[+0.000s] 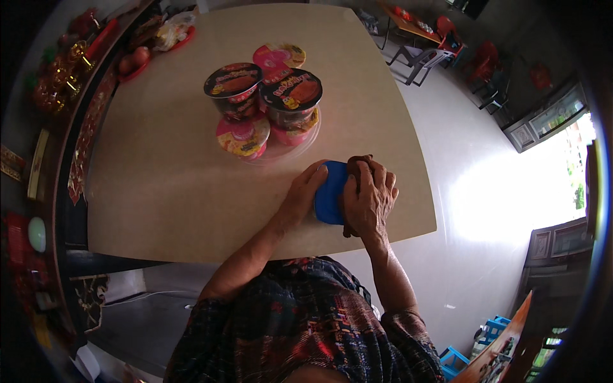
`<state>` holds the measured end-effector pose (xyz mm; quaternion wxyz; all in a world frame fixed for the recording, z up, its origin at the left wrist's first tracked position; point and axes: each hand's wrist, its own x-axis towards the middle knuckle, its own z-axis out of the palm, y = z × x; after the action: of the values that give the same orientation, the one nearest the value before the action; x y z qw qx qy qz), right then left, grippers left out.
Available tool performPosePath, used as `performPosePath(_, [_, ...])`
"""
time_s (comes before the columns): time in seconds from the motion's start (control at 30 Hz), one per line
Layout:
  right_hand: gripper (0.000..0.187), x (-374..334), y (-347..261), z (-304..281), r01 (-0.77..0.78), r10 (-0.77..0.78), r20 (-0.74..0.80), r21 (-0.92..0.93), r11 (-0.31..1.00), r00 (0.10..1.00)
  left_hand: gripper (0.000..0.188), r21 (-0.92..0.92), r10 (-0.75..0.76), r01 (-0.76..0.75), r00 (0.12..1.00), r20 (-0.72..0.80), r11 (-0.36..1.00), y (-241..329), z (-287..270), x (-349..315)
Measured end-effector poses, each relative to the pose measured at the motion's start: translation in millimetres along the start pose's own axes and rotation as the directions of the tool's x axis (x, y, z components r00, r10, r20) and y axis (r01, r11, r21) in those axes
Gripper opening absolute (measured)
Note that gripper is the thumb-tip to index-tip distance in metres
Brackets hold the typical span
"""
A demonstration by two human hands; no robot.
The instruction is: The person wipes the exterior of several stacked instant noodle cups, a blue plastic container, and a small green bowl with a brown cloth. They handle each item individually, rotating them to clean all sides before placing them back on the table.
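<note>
Near the table's front edge, my left hand (299, 199) grips the left side of a blue-topped box (329, 196), thumb along its upper edge. My right hand (371, 199) presses a bunched brown cloth (348, 230) against the box's right side, its fingers curled over the cloth. The box's lower part is mostly hidden. Beyond my hands stand stacked instant noodle cups: a black-lidded cup (233, 80) at left, another black-lidded cup (292, 91) at right, and pink-and-yellow cups (242, 136) below and behind them. A clear round tray (281, 157) shows under the stack.
The beige table (159, 204) ends just right of my right hand. At the far left are a red plate (135, 72) with round fruit and a plastic bag (175, 30). A dark cabinet with gold ornaments (73, 60) lines the left. Chairs (421, 59) stand at the far right.
</note>
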<state>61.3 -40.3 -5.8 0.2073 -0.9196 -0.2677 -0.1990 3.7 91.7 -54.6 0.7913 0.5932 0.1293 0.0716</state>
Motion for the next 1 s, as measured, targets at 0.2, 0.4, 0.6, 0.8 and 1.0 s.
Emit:
performPosePath(0.2, [0.034, 11.1, 6.3, -10.2, 0.380, -0.415, 0.056, 0.306, 0.873, 0.908, 0.039, -0.189, 0.058, -0.040, 0.994, 0.093, 0.981, 7.1, -4.6, 1.5])
performPosePath(0.4, [0.037, -10.0, 18.1, -25.5, 0.558, -0.685, 0.128, 0.483, 0.675, 0.717, 0.042, -0.238, -0.126, 0.131, 0.991, 0.035, 0.962, 5.8, -9.0, -0.9])
performPosePath(0.6, [0.035, -27.5, 70.7, -40.9, 0.418, -0.591, 0.123, 0.594, 0.687, 0.797, 0.050, -0.161, 0.035, -0.037, 0.999, -0.018, 0.986, -10.5, -8.4, 8.3])
performPosePath(0.8, [0.034, -22.5, 45.1, -43.2, 0.462, -0.552, 0.090, 0.447, 0.766, 0.829, 0.050, -0.061, 0.024, -0.022, 0.999, 0.042, 0.998, 16.0, -3.3, -9.8])
performPosePath(1.0, [0.037, -2.6, 4.7, -34.0, 0.446, -0.516, 0.196, 0.311, 0.839, 0.834, 0.046, -0.003, 0.101, -0.101, 0.995, 0.023, 0.995, 17.4, -1.2, -8.9])
